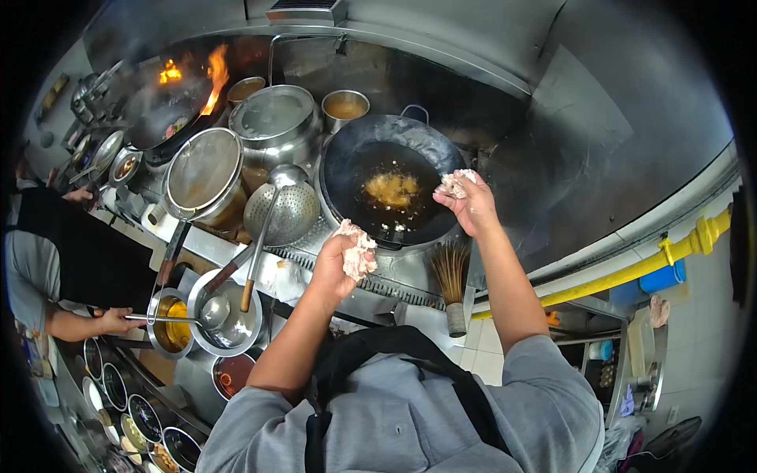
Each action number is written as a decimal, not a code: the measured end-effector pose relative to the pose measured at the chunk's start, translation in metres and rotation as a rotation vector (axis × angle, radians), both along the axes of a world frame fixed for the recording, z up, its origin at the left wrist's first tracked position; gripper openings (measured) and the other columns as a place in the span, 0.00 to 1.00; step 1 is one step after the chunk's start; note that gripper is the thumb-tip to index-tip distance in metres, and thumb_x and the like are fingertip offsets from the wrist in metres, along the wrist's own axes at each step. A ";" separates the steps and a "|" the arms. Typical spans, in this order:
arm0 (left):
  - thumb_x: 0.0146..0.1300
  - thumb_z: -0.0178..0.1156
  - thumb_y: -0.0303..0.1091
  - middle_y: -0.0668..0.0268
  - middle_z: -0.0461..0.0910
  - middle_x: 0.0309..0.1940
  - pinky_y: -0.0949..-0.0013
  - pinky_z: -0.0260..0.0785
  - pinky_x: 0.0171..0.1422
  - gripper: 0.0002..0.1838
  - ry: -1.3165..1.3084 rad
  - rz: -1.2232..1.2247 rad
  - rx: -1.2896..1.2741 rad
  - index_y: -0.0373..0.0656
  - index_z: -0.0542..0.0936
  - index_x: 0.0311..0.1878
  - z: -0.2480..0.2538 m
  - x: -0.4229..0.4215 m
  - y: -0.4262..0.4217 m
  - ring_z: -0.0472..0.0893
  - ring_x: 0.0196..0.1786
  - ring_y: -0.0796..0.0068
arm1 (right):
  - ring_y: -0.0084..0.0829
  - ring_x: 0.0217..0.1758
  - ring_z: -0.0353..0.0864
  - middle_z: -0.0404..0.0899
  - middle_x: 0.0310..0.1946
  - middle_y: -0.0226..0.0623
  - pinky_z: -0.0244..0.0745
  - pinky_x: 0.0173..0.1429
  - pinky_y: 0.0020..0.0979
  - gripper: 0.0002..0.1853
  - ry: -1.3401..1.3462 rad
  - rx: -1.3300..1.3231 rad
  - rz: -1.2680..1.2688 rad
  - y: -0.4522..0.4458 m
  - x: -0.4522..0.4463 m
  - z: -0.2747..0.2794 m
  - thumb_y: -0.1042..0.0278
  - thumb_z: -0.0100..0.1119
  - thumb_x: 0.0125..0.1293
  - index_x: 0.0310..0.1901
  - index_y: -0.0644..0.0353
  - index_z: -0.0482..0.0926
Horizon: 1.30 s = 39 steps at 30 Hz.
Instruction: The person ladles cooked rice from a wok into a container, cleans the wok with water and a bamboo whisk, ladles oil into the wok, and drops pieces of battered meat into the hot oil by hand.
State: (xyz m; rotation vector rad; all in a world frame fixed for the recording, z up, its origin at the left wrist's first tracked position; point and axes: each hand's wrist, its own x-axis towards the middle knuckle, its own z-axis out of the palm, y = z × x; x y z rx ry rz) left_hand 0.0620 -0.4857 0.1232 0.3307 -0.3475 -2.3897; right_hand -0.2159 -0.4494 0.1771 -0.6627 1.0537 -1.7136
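A clump of pale, coated raw meat fills my left hand, held just in front of the wok's near left side. Over the wok's right rim, my right hand grips a smaller clump of the same pale meat in its fingertips. The large black wok holds dark oil, where a golden, bubbling patch of frying pieces floats in the middle. Small white bits are scattered around that patch. Both hands are above the stove, apart from each other.
Left of the wok lie a perforated skimmer and a ladle. A lidded pot stands behind. A bamboo brush rests at right front. At left, a co-worker's hand holds a ladle; flames rise from another wok.
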 end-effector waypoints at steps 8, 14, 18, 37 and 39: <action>0.54 0.51 0.27 0.65 0.75 0.32 0.68 0.74 0.29 0.13 -0.084 0.026 -0.087 0.45 0.71 0.45 0.002 0.004 0.003 0.77 0.27 0.69 | 0.27 0.25 0.71 0.74 0.29 0.34 0.68 0.31 0.28 0.10 -0.135 -0.020 -0.020 -0.014 -0.004 -0.012 0.68 0.50 0.69 0.48 0.63 0.75; 0.55 0.49 0.25 0.64 0.73 0.31 0.65 0.73 0.29 0.09 -0.089 0.041 -0.050 0.45 0.68 0.40 0.001 0.007 0.002 0.76 0.27 0.67 | 0.27 0.27 0.74 0.76 0.29 0.34 0.70 0.30 0.26 0.13 -0.299 -0.020 -0.010 -0.027 -0.021 -0.028 0.66 0.54 0.68 0.49 0.65 0.75; 0.55 0.48 0.25 0.64 0.72 0.31 0.66 0.73 0.30 0.09 -0.122 0.048 -0.051 0.45 0.68 0.40 0.002 0.007 0.001 0.76 0.27 0.68 | 0.23 0.30 0.76 0.80 0.35 0.38 0.70 0.29 0.21 0.17 -0.150 0.035 -0.119 -0.023 0.004 0.000 0.81 0.57 0.63 0.54 0.66 0.72; 0.59 0.57 0.34 0.62 0.78 0.31 0.69 0.73 0.28 0.07 -0.136 0.115 0.062 0.46 0.71 0.38 -0.001 0.019 0.001 0.77 0.27 0.70 | 0.43 0.50 0.80 0.80 0.44 0.54 0.73 0.54 0.35 0.30 1.419 0.413 0.057 -0.076 -0.039 -0.054 0.48 0.64 0.57 0.48 0.70 0.75; 0.59 0.57 0.31 0.61 0.78 0.31 0.69 0.73 0.28 0.08 -0.200 0.183 0.046 0.46 0.70 0.40 0.002 0.024 0.001 0.77 0.26 0.70 | 0.36 0.45 0.81 0.82 0.39 0.47 0.73 0.51 0.34 0.21 1.285 0.298 0.099 -0.083 -0.040 -0.075 0.58 0.66 0.55 0.44 0.65 0.79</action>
